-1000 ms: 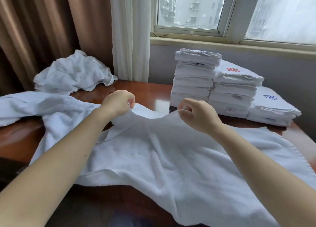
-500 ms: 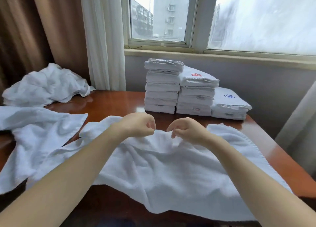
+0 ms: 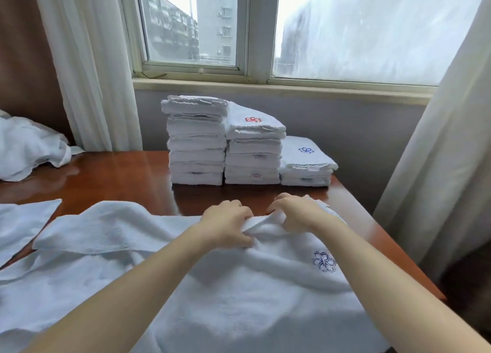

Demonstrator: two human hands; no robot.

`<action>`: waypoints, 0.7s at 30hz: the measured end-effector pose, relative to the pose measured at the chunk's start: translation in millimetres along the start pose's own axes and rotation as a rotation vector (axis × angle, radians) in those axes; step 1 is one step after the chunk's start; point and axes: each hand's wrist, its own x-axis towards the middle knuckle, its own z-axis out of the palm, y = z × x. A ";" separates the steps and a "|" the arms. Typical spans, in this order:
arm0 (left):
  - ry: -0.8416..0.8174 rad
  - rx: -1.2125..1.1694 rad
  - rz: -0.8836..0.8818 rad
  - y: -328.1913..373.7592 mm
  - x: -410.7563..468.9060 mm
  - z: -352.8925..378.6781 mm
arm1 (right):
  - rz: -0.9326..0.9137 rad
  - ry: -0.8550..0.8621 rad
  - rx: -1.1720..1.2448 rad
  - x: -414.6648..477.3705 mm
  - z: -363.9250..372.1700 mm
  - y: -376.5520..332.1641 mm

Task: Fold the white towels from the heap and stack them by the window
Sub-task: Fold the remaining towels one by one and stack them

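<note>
A large white towel [image 3: 239, 294] with a blue flower emblem lies spread over the near part of the wooden table [image 3: 119, 174]. My left hand [image 3: 225, 225] and my right hand [image 3: 295, 212] sit close together at its far edge, each pinching a bunched fold of the cloth. Three stacks of folded white towels [image 3: 225, 145] stand against the wall under the window, the left one tallest, the right one lowest. The heap of unfolded towels [image 3: 29, 148] is at the far left edge of the table.
Another loose white towel [image 3: 24, 222] lies flat at the left, partly under the spread one. White curtains hang at left [image 3: 90, 65] and at right [image 3: 435, 153]. The table's right edge runs just past the spread towel.
My hands have come closer together and lowered onto the towel's far edge, gathering it. The view has turned right, so the heap has slid to the left and the stacks sit central.
</note>
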 end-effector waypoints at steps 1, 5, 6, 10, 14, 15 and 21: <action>0.012 -0.002 -0.005 0.2 2.6 1.3 | 0.016 0.008 0.007 1.2 0.3 6.1; 0.048 -0.057 -0.044 0.7 17.4 2.7 | 0.163 0.162 0.061 6.5 2.3 26.4; 0.068 -0.048 -0.054 1.2 21.4 2.0 | 0.222 0.238 0.148 8.0 2.0 28.5; 0.271 0.027 -0.089 4.6 45.0 0.9 | 0.392 0.573 0.592 8.1 -9.1 42.6; 0.527 -0.112 -0.090 0.6 67.1 -7.2 | 0.364 0.802 0.695 -3.9 -27.9 57.9; 0.572 -0.142 -0.079 0.5 71.3 -11.1 | 0.335 0.838 0.667 -6.5 -31.4 61.5; 0.620 -0.080 -0.003 11.2 74.5 -26.8 | 0.296 0.908 0.362 -17.0 -34.4 74.7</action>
